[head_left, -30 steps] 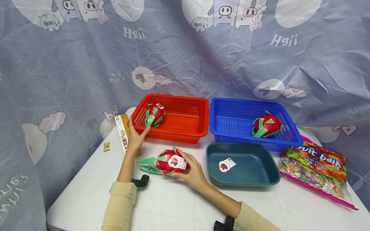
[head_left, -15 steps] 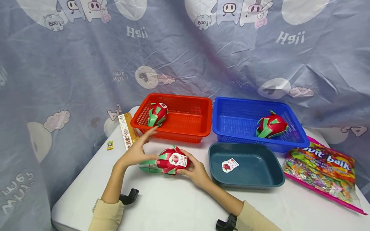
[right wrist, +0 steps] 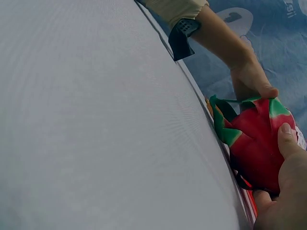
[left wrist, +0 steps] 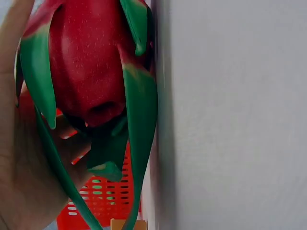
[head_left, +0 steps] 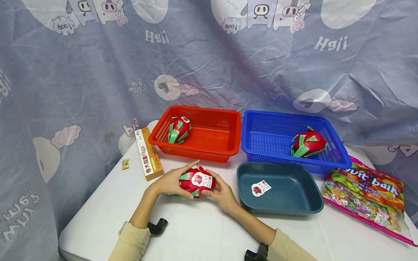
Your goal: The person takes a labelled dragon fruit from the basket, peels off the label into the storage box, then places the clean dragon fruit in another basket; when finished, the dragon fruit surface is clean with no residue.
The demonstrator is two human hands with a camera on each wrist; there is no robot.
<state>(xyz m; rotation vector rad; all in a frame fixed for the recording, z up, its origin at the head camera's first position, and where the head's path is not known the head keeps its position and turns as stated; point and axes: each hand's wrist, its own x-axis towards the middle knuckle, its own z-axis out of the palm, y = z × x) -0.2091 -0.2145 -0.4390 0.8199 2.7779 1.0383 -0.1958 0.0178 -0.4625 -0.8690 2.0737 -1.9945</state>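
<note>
A red dragon fruit (head_left: 189,183) with green leaf tips and a white sticker lies on the white table in front of the red basket. My right hand (head_left: 223,194) grips its right end, thumb on the near side, as the right wrist view also shows. From the other side my left hand (head_left: 171,182) holds the fruit, its thumb near the front and fingers behind. Long green leaves (left wrist: 141,110) trail past the left palm in the left wrist view. In the head view the left hand hides most of those leaves.
A red basket (head_left: 209,156) and a blue basket (head_left: 277,159) each hold one dragon fruit. Nearer stands a dark teal tub (head_left: 277,209) with a sticker inside. A pasta box (head_left: 149,156) and a small yellow packet (head_left: 125,164) lie left, a candy bag (head_left: 365,197) right.
My left hand has left the red basket's front edge and come down to the dragon fruit, now holding it. My right hand keeps its grip. The head view has shifted slightly.
</note>
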